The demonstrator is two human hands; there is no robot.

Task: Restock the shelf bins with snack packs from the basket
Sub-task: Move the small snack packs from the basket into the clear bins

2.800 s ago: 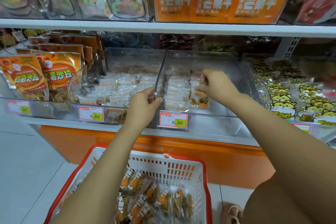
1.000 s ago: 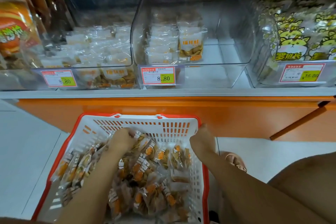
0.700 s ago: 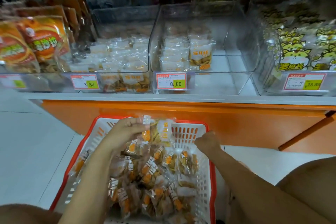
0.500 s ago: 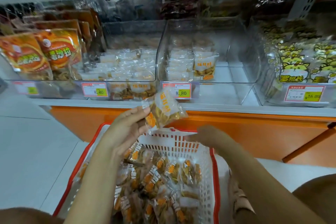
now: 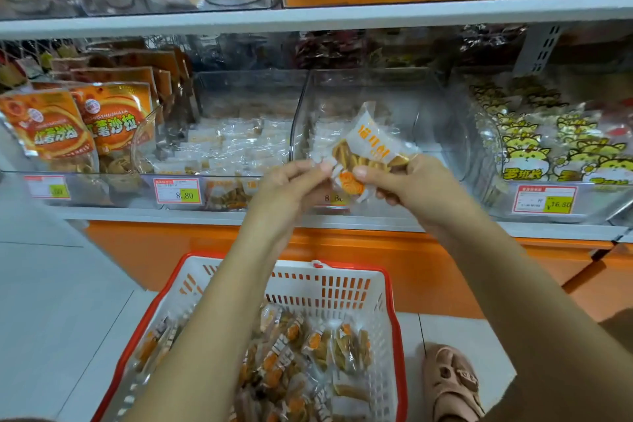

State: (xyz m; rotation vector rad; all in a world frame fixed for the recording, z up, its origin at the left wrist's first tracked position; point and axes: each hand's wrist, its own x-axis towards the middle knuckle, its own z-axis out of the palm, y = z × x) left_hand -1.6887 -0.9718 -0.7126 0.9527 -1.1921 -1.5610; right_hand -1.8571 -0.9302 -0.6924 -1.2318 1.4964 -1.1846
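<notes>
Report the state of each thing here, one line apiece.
snack pack, lifted above the basket, held by both hands.
left hand, pinches the pack's left end.
right hand, grips the pack's right side.
basket, on the floor, holding many packs.
middle bin, partly stocked, right side bare.
left bin, well filled with packs.

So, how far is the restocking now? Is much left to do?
Done: a short row of packs already sits at the left of the clear bin. In hand: the left hand and the right hand hold one snack pack in front of that bin, not yet inside. Left: the basket holds many loose packs, and much of the bin is bare.
</notes>
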